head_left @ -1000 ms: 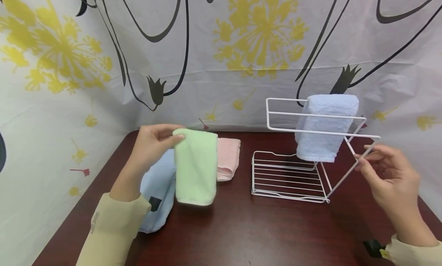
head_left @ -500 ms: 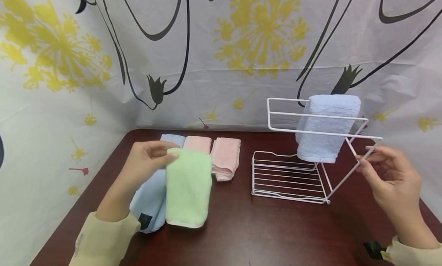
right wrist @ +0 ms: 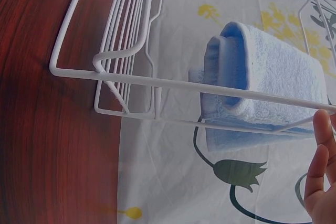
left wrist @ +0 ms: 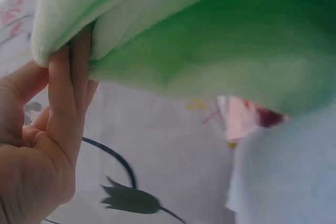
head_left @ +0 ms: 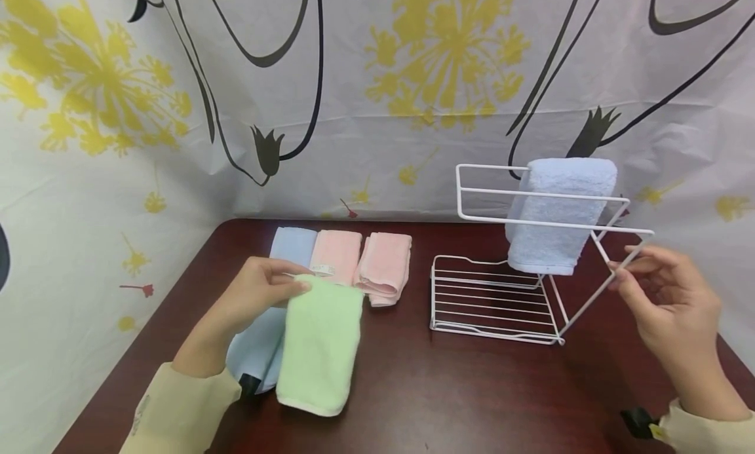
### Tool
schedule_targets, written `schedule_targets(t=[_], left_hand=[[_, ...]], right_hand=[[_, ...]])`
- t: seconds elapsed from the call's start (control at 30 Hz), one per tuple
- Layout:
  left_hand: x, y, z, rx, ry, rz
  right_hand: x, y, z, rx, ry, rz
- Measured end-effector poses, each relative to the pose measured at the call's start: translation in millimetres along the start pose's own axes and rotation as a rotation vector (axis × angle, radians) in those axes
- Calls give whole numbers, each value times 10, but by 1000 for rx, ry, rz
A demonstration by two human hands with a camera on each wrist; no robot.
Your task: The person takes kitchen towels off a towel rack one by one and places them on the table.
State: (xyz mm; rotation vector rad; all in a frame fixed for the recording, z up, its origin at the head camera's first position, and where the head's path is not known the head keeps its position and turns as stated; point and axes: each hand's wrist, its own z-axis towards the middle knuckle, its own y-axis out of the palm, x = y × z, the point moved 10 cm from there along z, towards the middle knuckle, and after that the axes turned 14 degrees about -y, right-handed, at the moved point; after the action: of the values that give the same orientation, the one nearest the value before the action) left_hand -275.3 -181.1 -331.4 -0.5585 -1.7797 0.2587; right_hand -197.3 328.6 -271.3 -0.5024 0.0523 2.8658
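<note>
In the head view my left hand (head_left: 256,293) pinches a corner of a folded light green towel (head_left: 321,349), which hangs down above the table. The left wrist view shows the fingers (left wrist: 60,93) tucked at the towel's edge. My right hand (head_left: 675,303) holds the slanted side wire of a white wire rack (head_left: 495,219) between thumb and fingertips. A folded light blue towel (head_left: 560,179) hangs over the rack's rear top bar. From the right wrist view, this blue towel (right wrist: 286,66) shows its layered end.
Two folded pink towels (head_left: 336,257) (head_left: 386,261) lie at the table's back, left of the rack. Blue cloth (head_left: 295,243) lies behind and under my left hand; whether it is one towel or two is hidden. A patterned sheet (head_left: 377,159) backs the dark table (head_left: 460,401).
My left hand has come down and nearer to me with the green towel, uncovering the pink and blue towels behind. My right hand stays on the rack.
</note>
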Motion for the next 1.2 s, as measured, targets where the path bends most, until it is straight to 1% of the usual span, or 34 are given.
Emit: schedule_targets(t=[0.07,0.27,0.37,0.43,0.47,0.53,0.67,0.73,0.8,0.87,0.97,1.03,1.1,1.2], left_hand=[[-45,-6,79,5,-13,13],[-158,-13,306,6,-43,81],[-221,9,402,5,-62,116],[-272,42,456,-6,-80,122],[-301,57,479,-8,-90,127],[-351,94,511,-15,-108,131],[-422,132,551,-19,-124,138],[-447,138,573,-19,-124,147],[-461,137,594,-15,-124,158],[-464,137,618,-5,-117,179],[-461,144,650,10,-110,210],[-462,155,671,17,-104,234],[-470,163,684,24,-111,252],[-463,158,680,34,-112,290]], right_hand=[[6,5,-1,3,1,29],[7,-8,-21,-4,18,-14],[11,-17,-21,9,24,8],[5,-15,-15,5,21,-5],[5,-11,-11,7,19,9],[11,-1,-4,13,14,47],[17,3,2,21,11,72],[13,-8,-1,11,15,24],[3,-13,-1,-14,20,-61],[-2,-17,1,-26,22,-104],[-1,-7,7,-13,18,-52],[3,-5,8,8,12,18],[1,-3,7,14,8,44],[-2,-2,7,-3,7,-8]])
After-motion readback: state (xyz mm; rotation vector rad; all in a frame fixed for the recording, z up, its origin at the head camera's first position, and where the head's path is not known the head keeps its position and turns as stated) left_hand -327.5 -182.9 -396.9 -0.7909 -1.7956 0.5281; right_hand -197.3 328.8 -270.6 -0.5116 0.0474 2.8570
